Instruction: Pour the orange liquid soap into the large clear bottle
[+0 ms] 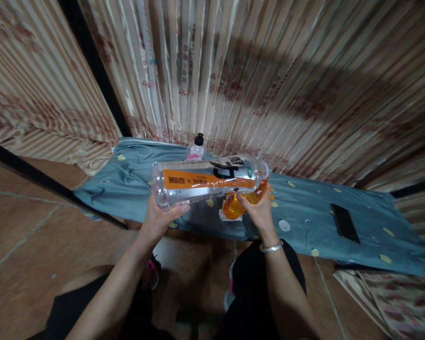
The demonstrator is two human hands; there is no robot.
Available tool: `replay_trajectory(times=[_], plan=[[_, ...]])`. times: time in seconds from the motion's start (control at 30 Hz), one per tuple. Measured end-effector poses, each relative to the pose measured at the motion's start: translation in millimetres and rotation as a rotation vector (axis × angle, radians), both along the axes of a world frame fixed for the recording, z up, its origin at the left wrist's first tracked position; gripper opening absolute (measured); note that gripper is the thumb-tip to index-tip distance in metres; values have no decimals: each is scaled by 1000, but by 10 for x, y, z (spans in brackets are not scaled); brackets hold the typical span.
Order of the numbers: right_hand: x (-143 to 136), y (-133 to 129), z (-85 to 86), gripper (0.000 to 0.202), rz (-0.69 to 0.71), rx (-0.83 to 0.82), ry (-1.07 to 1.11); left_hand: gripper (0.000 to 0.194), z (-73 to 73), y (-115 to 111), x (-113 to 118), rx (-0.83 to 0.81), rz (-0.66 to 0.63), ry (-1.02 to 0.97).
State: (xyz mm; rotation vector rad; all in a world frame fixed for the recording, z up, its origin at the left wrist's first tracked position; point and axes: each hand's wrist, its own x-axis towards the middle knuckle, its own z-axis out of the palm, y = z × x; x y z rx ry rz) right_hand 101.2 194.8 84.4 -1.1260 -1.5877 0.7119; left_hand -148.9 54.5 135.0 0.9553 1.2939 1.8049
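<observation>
Behind the cloth-covered tabletop point(306, 208) hangs a striped curtain point(241, 71). Above the tabletop, the left hand point(158, 218) has its fingers around a large clear bottle's point(198, 179) left end; the right hand point(260, 210) grasps an orange bottle point(233, 208).

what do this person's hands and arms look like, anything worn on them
The left hand and right hand are gloveless; no sleeves show on the forearms. A silvery bangle circles the right wrist; the left wrist is bare.

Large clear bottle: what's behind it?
A small black-capped bottle and blue cloth show beyond the large bottle, whose label hides whatever lies directly behind it.
</observation>
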Motion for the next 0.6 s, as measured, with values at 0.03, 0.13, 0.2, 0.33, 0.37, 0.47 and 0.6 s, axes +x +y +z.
replay_trajectory(times=[0.03,0.13,0.2,0.33,0.37,0.47,0.6], plan=[[1,-1,-1,84,3,-6,0,82,6,1,1,-2,4,4],[1,-5,2,84,10,-17,0,84,21,-2,6,-3,9,2],[-1,-7,6,84,11,-15,4,84,28,-7,10,-7,4,4],[-1,-8,13,83,18,-9,5,81,28,-14,15,-11,-4,5],[1,-8,13,83,18,-9,3,80,26,-14,16,-6,-3,1],[5,-7,13,85,11,-10,-6,78,20,-8,16,6,-4,0],[8,-8,15,83,10,-5,-15,78,12,0,8,9,-4,-2]])
